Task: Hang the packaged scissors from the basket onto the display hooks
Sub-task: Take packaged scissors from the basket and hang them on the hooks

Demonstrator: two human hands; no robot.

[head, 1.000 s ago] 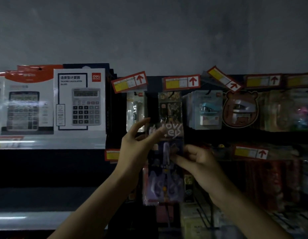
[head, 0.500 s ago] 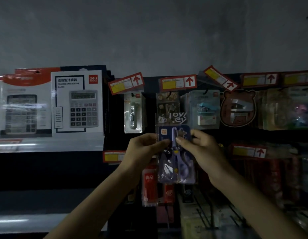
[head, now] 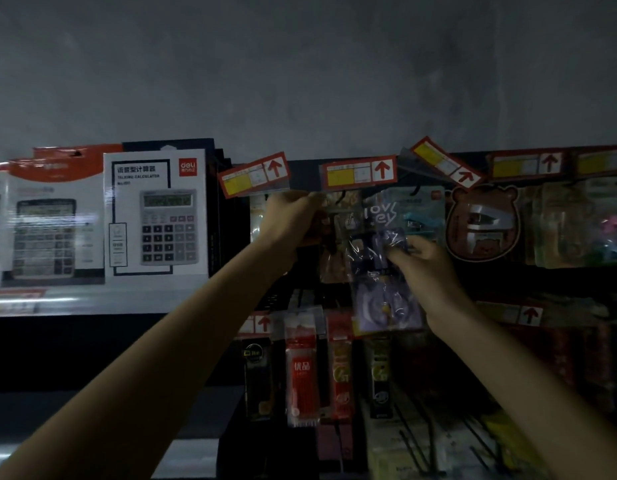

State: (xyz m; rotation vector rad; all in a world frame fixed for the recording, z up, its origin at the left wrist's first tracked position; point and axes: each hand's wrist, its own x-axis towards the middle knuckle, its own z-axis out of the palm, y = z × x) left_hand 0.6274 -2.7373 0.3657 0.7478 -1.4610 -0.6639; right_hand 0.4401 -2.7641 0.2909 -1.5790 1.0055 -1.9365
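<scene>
Both hands have risen: my right hand (head: 425, 271) pinches the purple scissors pack (head: 386, 299); left hand (head: 291, 221) curls atop the hung packs (head: 379, 214), grip unclear. Mid-hanging; next I thread its hole.

The white calculator box (head: 154, 216) carries a red "deli" logo at its top right corner, and at its top left the heading "语音型计算器" with "TALKING CALCULATOR" beneath it; the small line under that is too blurred to read. White letters on a clear hanging pack (head: 379, 214) seem to read "lov" over "ey", and a red pack (head: 301, 367) lower down bears "优品". The price tags (head: 357, 172) show upward red arrows, their print unreadable.
</scene>
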